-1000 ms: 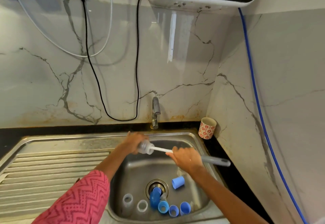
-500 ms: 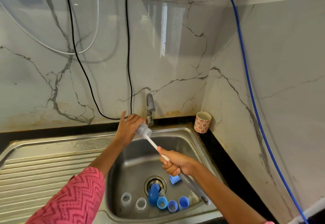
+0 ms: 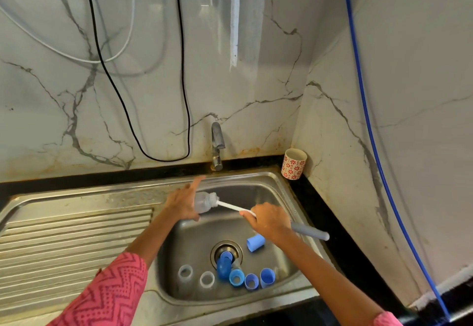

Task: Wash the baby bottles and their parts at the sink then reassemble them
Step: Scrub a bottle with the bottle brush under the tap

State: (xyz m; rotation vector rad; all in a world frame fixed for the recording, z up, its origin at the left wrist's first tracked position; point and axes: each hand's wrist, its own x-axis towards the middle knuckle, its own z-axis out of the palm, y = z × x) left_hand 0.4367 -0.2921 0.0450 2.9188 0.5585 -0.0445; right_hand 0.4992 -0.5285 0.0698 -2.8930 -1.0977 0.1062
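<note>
The left hand holds the clear bottle over the sink, one finger sticking out. The right hand grips the brush poked inside. A hard push could knock the wet bottle loose, down onto the blue parts.

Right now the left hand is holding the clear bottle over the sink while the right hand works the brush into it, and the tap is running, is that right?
Not quite: the tap is not running; the head view shows no water leaving it. The rest stands: the left hand holds the clear bottle over the sink while the right hand works the brush into it.
</note>
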